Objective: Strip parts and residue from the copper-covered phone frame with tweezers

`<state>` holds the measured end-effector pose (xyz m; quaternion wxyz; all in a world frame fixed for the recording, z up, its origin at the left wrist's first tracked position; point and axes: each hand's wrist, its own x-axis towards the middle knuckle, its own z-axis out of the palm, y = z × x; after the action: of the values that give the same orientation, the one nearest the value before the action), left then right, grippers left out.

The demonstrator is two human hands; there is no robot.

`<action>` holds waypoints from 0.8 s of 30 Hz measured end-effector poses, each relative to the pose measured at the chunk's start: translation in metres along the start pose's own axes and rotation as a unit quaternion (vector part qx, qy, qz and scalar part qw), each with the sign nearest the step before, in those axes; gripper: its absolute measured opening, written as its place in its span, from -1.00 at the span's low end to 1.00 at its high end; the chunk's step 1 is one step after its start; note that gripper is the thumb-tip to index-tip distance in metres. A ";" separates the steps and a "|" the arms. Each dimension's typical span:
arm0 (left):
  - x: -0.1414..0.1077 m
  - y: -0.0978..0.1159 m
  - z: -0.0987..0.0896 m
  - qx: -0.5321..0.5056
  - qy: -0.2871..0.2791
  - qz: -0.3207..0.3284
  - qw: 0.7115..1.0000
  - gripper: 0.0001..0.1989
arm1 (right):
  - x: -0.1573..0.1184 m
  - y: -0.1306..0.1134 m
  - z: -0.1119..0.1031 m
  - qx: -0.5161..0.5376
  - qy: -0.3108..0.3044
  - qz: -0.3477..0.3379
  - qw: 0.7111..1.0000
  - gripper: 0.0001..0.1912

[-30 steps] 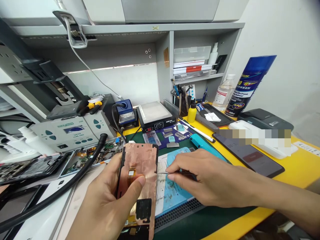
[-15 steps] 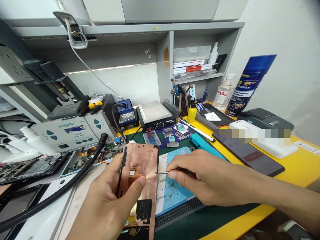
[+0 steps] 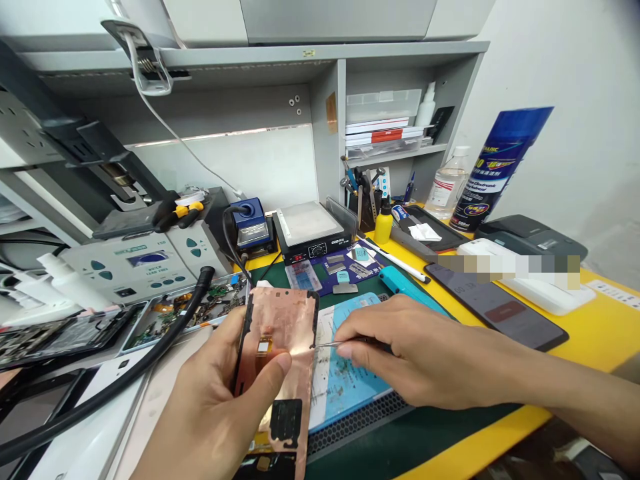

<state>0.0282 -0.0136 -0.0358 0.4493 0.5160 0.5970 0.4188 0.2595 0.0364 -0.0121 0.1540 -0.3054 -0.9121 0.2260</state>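
Note:
My left hand is closed around a phone screen panel with a copper-coloured back, its thumb pressed on the panel near a small flex cable. Black patches line the panel's edges, and a larger black patch lies lower down. Between thumb and fingers, my right hand pinches a thin metal tool, whose tip meets the panel's right edge. Beneath the right hand lies a blue and white pad with dark debris on it.
A black hose crosses the left side over an open tray of circuit parts. Behind the hands stand a heating plate and a yellow bottle. A phone lies at right, near a tall blue spray can.
Both hands keep nearly the same positions and grips. The tool's tip is still at the panel's right edge, and slightly more of its metal shaft shows. The view has shifted slightly.

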 end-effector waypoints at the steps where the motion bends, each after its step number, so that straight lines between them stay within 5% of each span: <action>1: 0.000 0.000 0.000 -0.003 -0.001 -0.001 1.000 -0.72 | 0.000 0.000 0.000 -0.010 -0.001 -0.005 1.000 -0.83; 9: 0.000 0.002 0.002 -0.010 0.010 0.002 1.000 -0.61 | 0.002 0.000 -0.003 -0.017 -0.038 -0.001 0.999 -0.65; 15: -0.002 0.005 0.003 -0.033 0.006 0.005 0.999 -0.62 | 0.000 -0.003 -0.002 0.070 -0.025 0.078 0.994 -0.92; 24: -0.003 0.007 0.006 -0.055 0.009 0.000 0.998 -0.50 | -0.001 -0.003 0.000 0.057 0.010 0.031 0.998 -0.86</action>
<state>0.0363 -0.0157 -0.0299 0.4717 0.4871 0.5769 0.4554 0.2591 0.0335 -0.0112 0.1729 -0.3268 -0.8862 0.2791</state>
